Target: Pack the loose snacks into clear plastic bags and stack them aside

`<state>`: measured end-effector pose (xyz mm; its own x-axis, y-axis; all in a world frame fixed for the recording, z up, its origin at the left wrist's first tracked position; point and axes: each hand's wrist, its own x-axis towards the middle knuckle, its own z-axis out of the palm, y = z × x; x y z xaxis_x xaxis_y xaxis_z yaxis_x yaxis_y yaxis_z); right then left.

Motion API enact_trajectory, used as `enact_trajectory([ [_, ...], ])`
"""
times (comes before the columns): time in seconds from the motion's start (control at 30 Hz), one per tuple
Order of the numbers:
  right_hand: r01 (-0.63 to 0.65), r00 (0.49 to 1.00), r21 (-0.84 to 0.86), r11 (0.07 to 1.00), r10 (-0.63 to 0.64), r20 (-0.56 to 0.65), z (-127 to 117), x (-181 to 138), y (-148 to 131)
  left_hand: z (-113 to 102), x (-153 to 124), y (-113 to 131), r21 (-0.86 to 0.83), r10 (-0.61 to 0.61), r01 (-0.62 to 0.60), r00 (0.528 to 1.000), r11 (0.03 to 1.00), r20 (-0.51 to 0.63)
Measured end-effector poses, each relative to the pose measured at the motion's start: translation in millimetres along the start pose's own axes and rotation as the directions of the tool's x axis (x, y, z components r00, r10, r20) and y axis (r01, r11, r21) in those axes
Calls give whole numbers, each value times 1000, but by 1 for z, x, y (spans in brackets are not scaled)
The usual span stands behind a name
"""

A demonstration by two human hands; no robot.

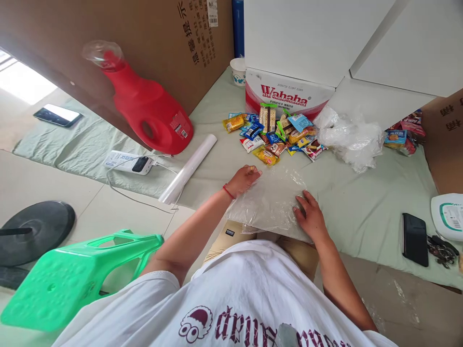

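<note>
A clear plastic bag (269,202) lies flat in front of me, on the pale green sheet (361,207) and partly over my knees. My left hand (244,179) rests on the bag's far left corner, fingers curled against the plastic. On the bag's right side lies my right hand (310,214), fingers spread and pressed flat. Just beyond the bag sits a pile of several small snack packets (275,137) in yellow, blue and red wrappers.
A red jug (148,108), a roll of clear film (188,168) and a white power bank (128,162) lie left. A Wahaha carton (285,94), a paper cup (238,71) and crumpled plastic (349,137) are behind. A black phone (415,238) and keys (441,250) lie right. A green stool (75,277) stands near left.
</note>
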<state>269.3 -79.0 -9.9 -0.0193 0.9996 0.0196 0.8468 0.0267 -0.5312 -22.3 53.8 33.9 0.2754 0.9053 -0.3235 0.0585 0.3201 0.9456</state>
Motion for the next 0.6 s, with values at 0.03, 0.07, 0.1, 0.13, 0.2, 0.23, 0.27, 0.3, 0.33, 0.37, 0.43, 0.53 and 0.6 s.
enact_trajectory([
  [0.03,2,1000,-1,1000,-2,-5,1,0,0,0,-2,3,-86,-24,30,997,996,69],
  [0.07,4,1000,-2,1000,-5,-10,1,0,0,0,-4,6,-157,-48,68,990,985,130],
  [0.1,7,1000,-2,1000,-7,-15,2,0,0,-1,-5,9,-219,-72,112,981,969,180],
  [0.13,8,1000,-2,1000,-8,-18,2,0,0,-1,-5,10,-282,-94,156,970,947,222],
  [0.2,8,1000,-3,1000,-8,-17,2,0,0,-4,-1,10,-374,-116,190,970,908,212],
  [0.23,9,1000,-3,1000,-9,-15,2,0,0,-6,2,8,-385,-118,171,980,907,158],
  [0.27,10,1000,-3,1000,-10,-14,1,-1,1,-8,6,6,-379,-119,143,989,914,86],
  [0.3,11,1000,-3,1000,-11,-13,0,-2,2,-11,11,4,-356,-118,113,993,928,7],
  [0.33,11,1000,-4,1000,-11,-12,0,-3,3,-14,15,2,-322,-116,88,991,942,-68],
  [0.37,9,1000,-6,1000,-9,-12,-2,-4,6,-17,20,0,-289,-114,73,985,954,-129],
  [0.43,-3,1000,-14,1000,3,-11,-5,-7,9,-25,27,-2,-210,-110,65,971,976,-213],
  [0.53,-31,999,-9,999,31,-43,-17,-11,7,-34,29,-2,64,-36,63,934,996,-355],
  [0.6,-33,992,2,999,33,-119,-28,-14,-4,-35,22,2,374,149,45,867,926,-475],
])
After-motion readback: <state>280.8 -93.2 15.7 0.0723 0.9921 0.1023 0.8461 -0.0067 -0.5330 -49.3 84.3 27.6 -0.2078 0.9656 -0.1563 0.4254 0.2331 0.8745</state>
